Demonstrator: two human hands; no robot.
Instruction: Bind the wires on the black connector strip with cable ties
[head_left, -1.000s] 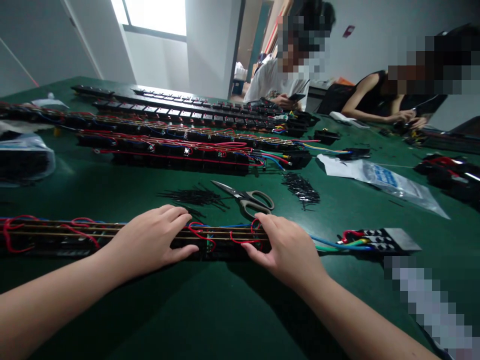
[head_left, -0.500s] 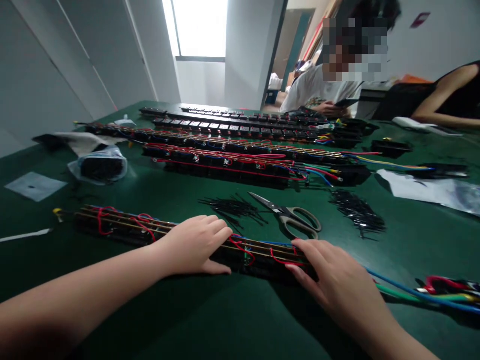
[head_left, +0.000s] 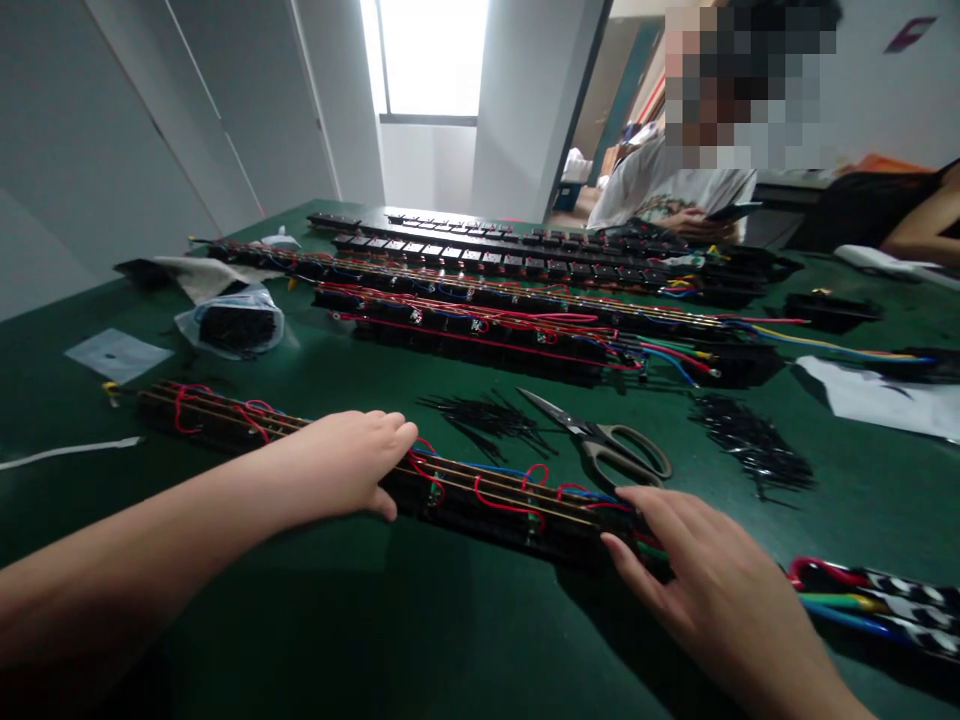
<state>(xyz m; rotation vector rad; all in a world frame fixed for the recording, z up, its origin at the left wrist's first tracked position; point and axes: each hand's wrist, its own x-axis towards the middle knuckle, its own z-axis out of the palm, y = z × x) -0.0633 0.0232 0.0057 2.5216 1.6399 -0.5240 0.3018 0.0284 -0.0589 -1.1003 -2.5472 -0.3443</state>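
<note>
Left hand: the left hand [head_left: 341, 465] grips across the black bar [head_left: 480, 505], thumb on the near side, fingers bent over the far side.
Right hand: the right hand [head_left: 697, 545] straddles the bar near its cable end, thumb and fingers spread apart; whether it presses cannot be told.
Black bar: it lies on the green table [head_left: 450, 620], under and between both hands, and runs on beyond the left wrist.
Rods and wires: brass-coloured rods [head_left: 551, 507] go along its top; a looped red wire [head_left: 510, 508] stands up between the two grips.
Handling: the bar looks long, stiff and rather heavy, so two holds far apart probably suit it; the loops seem soft and easy to catch or pull.
Where to hold: the plain dark sides appear safer than the wires or the rods.
Cables: beyond the right grip, thick cables lead to a terminal block [head_left: 919, 610].
Scissors: the scissors [head_left: 630, 455] lie just behind the right fingertips, near a pile of thin black strips [head_left: 495, 422].
</note>
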